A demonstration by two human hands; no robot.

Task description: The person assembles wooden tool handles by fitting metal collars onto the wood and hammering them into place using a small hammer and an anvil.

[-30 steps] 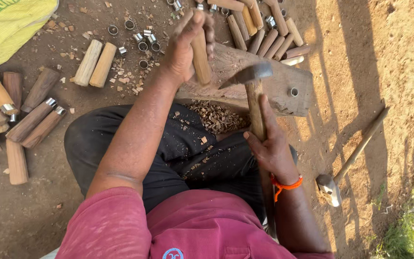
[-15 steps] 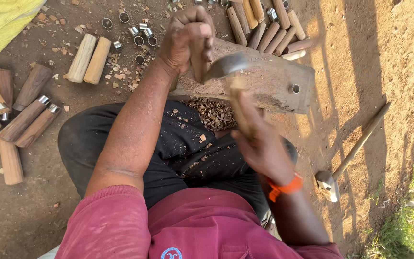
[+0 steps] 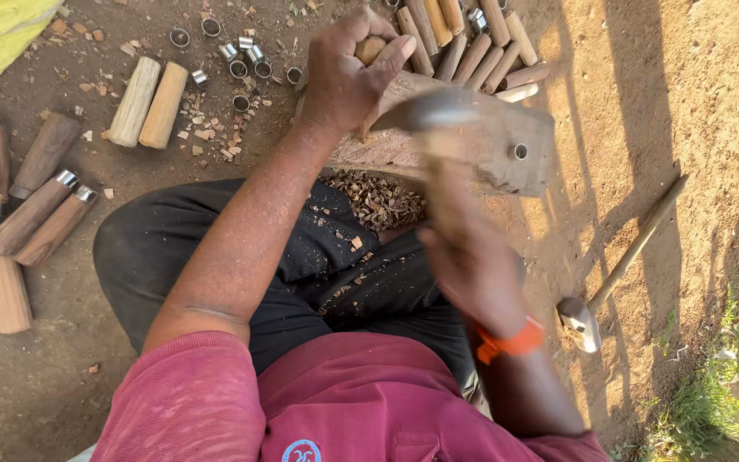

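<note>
Left hand (image 3: 345, 75) holds wooden handle (image 3: 370, 50) upright.

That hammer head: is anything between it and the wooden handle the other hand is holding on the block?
Nothing visible. The blurred hammer in the right hand sits right beside the wooden piece gripped by the left hand on the wooden block; only the left hand's fingers are close.

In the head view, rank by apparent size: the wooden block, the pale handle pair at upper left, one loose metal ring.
1. wooden block
2. pale handle pair, clearly smaller
3. metal ring, far smallest

All lie on the ground at similar distance, so the ranking holds.
</note>
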